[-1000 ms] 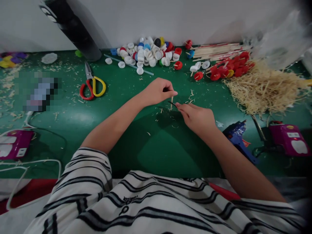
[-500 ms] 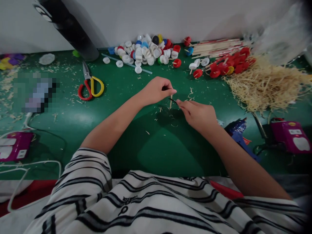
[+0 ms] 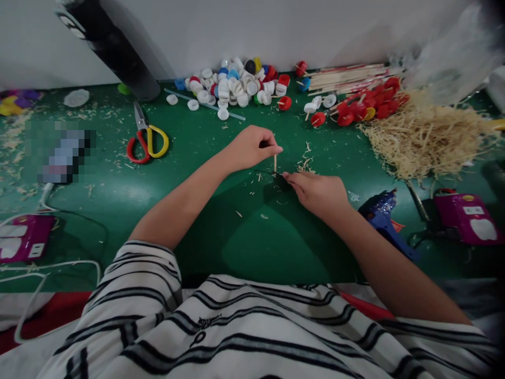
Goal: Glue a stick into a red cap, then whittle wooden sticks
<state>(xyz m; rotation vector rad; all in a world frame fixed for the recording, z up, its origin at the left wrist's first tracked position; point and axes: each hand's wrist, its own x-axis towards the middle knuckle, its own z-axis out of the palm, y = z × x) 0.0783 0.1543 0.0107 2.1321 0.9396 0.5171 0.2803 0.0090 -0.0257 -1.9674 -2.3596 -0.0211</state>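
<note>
My left hand [image 3: 252, 147] pinches the top of a short wooden stick [image 3: 275, 162], which points down toward the green tabletop [image 3: 252, 231]. A thin dark blade [image 3: 278, 174] is held in the closed fingers of my right hand [image 3: 319, 192], and its tip lies at the stick's lower end. Pale wood shavings [image 3: 305, 160] are scattered beyond my right hand and around the stick.
Bottle caps [image 3: 232, 84] pile up along the wall, with red caps on sticks [image 3: 357, 109] and a heap of straw-like shavings [image 3: 426, 137] to the right. Scissors [image 3: 147, 138] and a black bottle [image 3: 122, 58] stay left. A blue glue gun [image 3: 389, 223] lies near my right forearm.
My right hand and the blade have moved down along the stick toward its lower end. More shavings lie beyond my right hand. My left hand has barely moved.
</note>
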